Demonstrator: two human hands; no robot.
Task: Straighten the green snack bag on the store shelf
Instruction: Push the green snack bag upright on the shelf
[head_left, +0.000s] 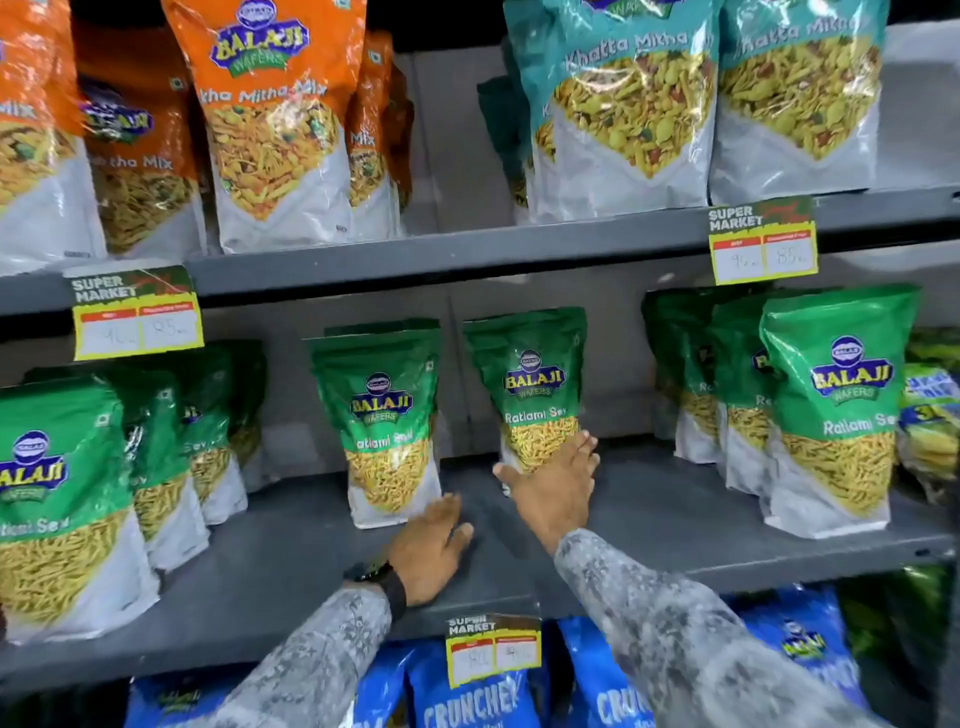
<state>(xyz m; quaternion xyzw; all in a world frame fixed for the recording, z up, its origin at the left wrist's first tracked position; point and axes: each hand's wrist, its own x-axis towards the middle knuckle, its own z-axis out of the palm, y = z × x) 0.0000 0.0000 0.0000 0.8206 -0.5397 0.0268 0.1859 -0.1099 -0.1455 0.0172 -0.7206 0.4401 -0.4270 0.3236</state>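
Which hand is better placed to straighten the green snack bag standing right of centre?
The right hand: its fingers already lie on the lower front of that green snack bag. The left hand rests nearer the neighbouring bag.

This was a shop: grey shelves (519, 249) stocked with rows of snack bags (387, 415), and "Super Market" price tags (762, 244) clipped along the shelf edges.

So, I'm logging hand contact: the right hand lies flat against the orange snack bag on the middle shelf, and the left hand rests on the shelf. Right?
Not quite. The head view shows the right hand against a green snack bag, not an orange one. The left hand does rest on the middle shelf.
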